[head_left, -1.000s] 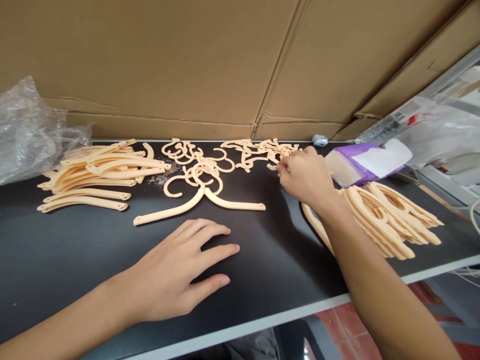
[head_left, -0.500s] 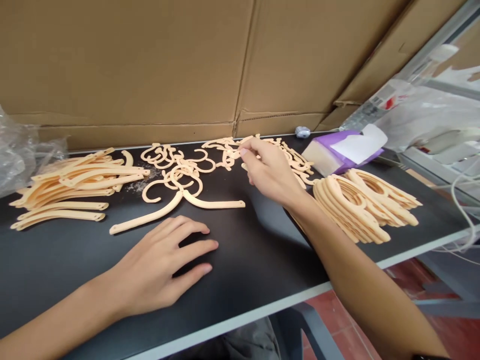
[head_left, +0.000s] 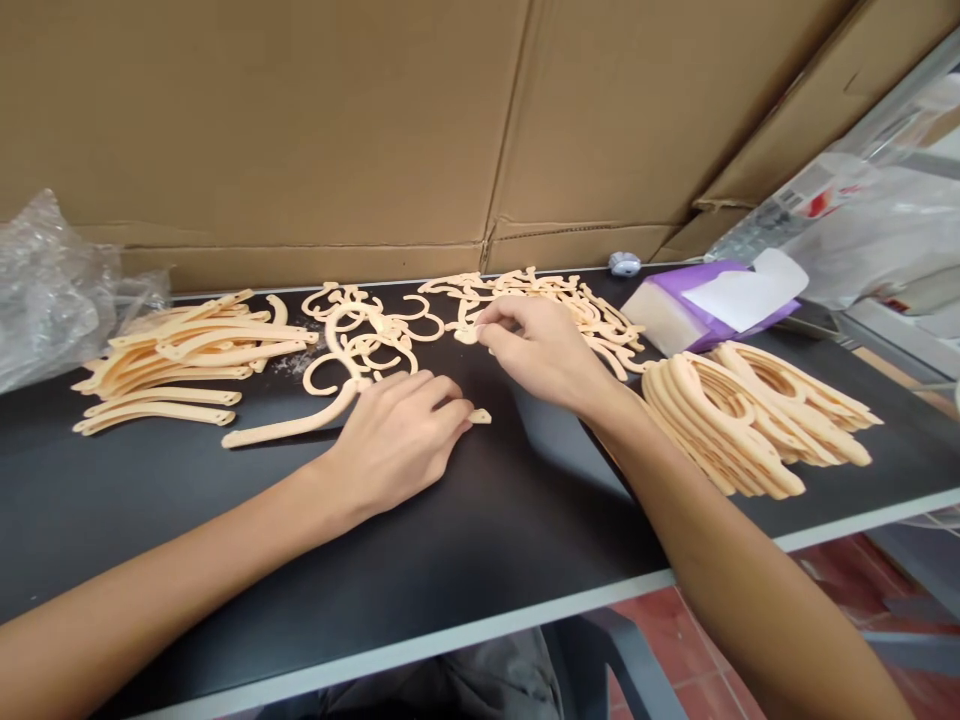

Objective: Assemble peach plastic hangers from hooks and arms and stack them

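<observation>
My left hand (head_left: 401, 430) lies over the right arm of a peach plastic hanger (head_left: 292, 425) on the black table (head_left: 187, 540); its fingers curl down on that arm, whose tip shows past my fingertips. My right hand (head_left: 544, 355) is closed in a pinch on a small peach piece (head_left: 466, 335) at the edge of a heap of small flat parts (head_left: 577, 305). Loose hook pieces (head_left: 367, 325) lie just behind my left hand.
A stack of curved hanger arms (head_left: 180, 355) lies at the left, a pile of assembled hangers (head_left: 750, 415) at the right. A purple tissue pack (head_left: 705, 305), crumpled clear plastic (head_left: 52, 285) and cardboard sheets (head_left: 315, 130) border the table.
My left hand slid forward from the bare tabletop onto the hanger's right arm. My right hand drew a small piece leftward out of the heap. The camera shifted slightly.
</observation>
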`<state>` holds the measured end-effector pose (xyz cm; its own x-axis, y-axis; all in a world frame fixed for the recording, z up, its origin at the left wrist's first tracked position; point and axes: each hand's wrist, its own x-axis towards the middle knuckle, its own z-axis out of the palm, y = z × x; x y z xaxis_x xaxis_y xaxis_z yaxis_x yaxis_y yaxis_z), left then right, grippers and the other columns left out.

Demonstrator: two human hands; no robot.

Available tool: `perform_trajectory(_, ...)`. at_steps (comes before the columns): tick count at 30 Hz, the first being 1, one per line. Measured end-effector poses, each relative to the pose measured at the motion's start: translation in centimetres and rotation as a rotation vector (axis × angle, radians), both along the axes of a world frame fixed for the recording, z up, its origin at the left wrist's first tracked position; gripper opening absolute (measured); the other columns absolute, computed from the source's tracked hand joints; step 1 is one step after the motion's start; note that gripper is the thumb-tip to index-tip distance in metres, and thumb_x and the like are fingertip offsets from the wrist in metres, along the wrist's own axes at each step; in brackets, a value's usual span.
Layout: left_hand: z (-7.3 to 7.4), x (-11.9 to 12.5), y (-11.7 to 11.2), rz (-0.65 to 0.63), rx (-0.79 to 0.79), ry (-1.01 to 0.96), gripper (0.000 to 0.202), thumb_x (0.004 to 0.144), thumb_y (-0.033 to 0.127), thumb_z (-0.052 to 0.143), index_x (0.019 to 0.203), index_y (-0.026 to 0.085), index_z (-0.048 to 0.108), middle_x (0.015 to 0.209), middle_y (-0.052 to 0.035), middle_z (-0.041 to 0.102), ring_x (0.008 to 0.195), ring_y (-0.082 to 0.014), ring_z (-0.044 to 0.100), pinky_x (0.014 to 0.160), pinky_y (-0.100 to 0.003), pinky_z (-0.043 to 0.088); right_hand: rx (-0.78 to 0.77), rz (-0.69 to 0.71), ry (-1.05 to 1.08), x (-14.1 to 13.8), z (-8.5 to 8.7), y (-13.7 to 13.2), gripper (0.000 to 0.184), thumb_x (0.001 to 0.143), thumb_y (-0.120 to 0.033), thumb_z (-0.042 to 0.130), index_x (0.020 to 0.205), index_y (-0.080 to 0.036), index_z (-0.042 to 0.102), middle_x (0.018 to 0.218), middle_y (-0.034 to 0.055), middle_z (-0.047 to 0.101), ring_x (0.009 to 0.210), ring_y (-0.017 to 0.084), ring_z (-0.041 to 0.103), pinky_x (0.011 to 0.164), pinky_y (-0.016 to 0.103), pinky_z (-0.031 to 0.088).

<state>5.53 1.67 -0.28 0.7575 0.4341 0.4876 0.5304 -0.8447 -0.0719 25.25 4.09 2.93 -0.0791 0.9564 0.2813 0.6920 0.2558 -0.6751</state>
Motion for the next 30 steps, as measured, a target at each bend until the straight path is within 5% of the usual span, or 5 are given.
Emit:
perform_trajectory(10, -0.6, -4.4, -0.8, 0.026, -0.079, -0.124, 0.012, 0.098, 0.019, 0.059, 0.091, 0.017, 0.069, 0.082, -0.002, 0.075, 0.072, -0.0171, 0.067, 0.067, -0.029, 0.05, -0.327, 0.284, 0.004, -0.6, 0.5, -1.1, 0.014, 0.09, -0.029, 0.057, 0.086, -0.02, 0.067, 0.071, -0.0011, 0.067, 0.065, 0.013, 0.056, 0.062, 0.026, 0.037)
perform_trajectory(30, -1.1, -4.1, -1.2, 0.029, -0.068, -0.141, 0.017, 0.096, 0.015, 0.055, 0.09, 0.014, 0.071, 0.083, -0.0052, 0.075, 0.073, -0.0176, 0.064, 0.067, -0.03, 0.053, -0.321, 0.456, -0.241, -1.2, 0.7, -1.8, 0.018, 0.09, -0.026, 0.06, 0.08, -0.018, 0.073, 0.056, -0.0057, 0.056, 0.055, 0.009, 0.046, 0.058, 0.026, 0.031)
